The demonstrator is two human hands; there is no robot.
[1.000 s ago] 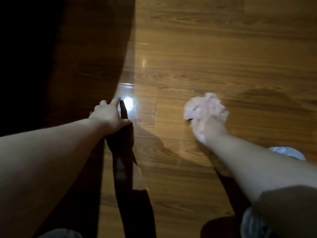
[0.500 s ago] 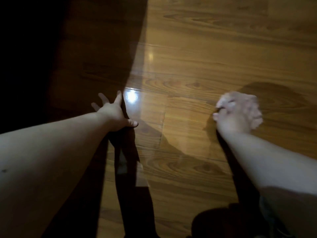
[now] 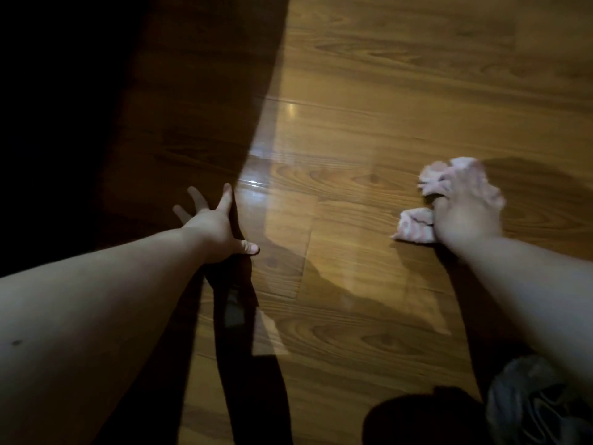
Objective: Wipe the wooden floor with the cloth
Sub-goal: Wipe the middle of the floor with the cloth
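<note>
Wooden floor (image 3: 385, 91) fills the view: glossy brown planks running across, their seams showing as thin lines. Its left third lies under a deep shadow (image 3: 96, 123) whose curved edge runs from the top centre down to the left hand (image 3: 211, 229). That hand is flat on the boards at the shadow's edge, fingers straight and spread, thumb out to the side, holding nothing.

Well apart from it, at mid-height on the right, the right hand (image 3: 465, 210) curls its fingers over a bunched pink-and-white cloth (image 3: 414, 228) and clenches it against the floor (the hand is blurred, so finer finger placement cannot be told). One lobe of cloth sticks out past the fingertips, another on the hand's left side.

Lit planks stretch between the hands, with a small glare (image 3: 290, 109) farther up. Beyond the cloth the boards run on to the top and right edges. Grey fabric (image 3: 529, 406) sits in the lower right corner, beneath the right forearm.
</note>
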